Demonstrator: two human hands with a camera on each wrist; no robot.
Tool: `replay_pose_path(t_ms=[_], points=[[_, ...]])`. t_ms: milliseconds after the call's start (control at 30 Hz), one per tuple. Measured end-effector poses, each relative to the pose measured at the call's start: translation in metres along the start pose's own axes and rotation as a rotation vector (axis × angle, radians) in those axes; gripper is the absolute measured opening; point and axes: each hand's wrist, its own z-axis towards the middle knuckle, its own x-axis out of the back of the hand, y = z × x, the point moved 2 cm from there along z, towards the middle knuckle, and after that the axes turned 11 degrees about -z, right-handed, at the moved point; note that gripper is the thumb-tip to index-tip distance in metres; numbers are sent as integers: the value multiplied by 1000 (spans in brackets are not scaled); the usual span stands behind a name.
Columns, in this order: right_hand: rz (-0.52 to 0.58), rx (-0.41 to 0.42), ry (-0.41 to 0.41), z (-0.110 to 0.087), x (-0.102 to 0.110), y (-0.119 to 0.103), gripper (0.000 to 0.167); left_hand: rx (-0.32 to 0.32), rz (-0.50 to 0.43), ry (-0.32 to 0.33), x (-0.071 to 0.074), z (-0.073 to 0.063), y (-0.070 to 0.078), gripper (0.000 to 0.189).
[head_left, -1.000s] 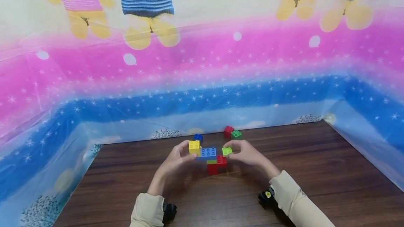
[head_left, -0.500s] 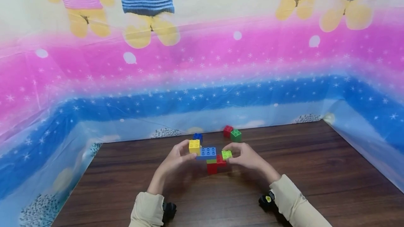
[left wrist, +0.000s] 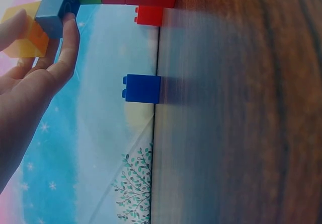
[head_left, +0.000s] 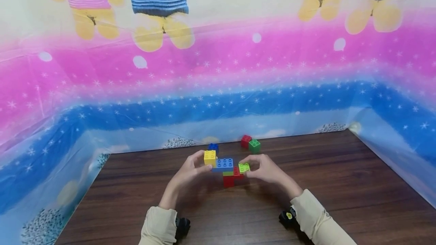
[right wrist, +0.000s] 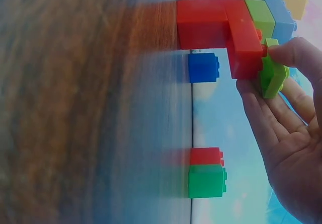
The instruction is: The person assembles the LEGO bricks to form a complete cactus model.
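A stack of toy building bricks stands on the table between the hands. Its red base brick (head_left: 228,181) carries a second red brick (right wrist: 245,45) that juts right, topped by a thin lime piece (right wrist: 260,16) and a long blue brick (head_left: 224,165). At the blue brick's left end sits a yellow brick (head_left: 209,158). My left hand (head_left: 190,171) grips the yellow brick between thumb and fingers, one fingertip against the blue brick. My right hand (head_left: 267,169) pinches a lime green brick (right wrist: 273,75), tilted right at the studs of the jutting red brick.
Behind the stack, a dark blue brick (head_left: 213,147) stands near the table's back edge. Farther right are a loose red brick (head_left: 246,141) and a green brick (head_left: 254,146), side by side. A printed cloth (head_left: 218,101) hangs along the back and sides of the wooden table (head_left: 218,218).
My right hand has lowered the lime green brick and shifted it slightly left, onto the jutting red brick in the head view. The left hand has kept its hold on the stack.
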Motion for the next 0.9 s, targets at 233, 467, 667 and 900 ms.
replay_pose_path(t_ms=[233, 467, 667, 900], points=[[-24, -5, 6, -1, 0, -3, 36, -2, -3, -6, 0, -1, 1, 52], [-57, 1, 6, 0, 1, -4, 36, 12, -2, 6, -1, 0, 1, 52], [-83, -18, 2, 1, 1, -6, 35, 21, -16, 8, -1, -2, 2, 53], [-27, -32, -6, 1, -3, -6, 37, 23, -12, 16, 0, -4, 3, 52]])
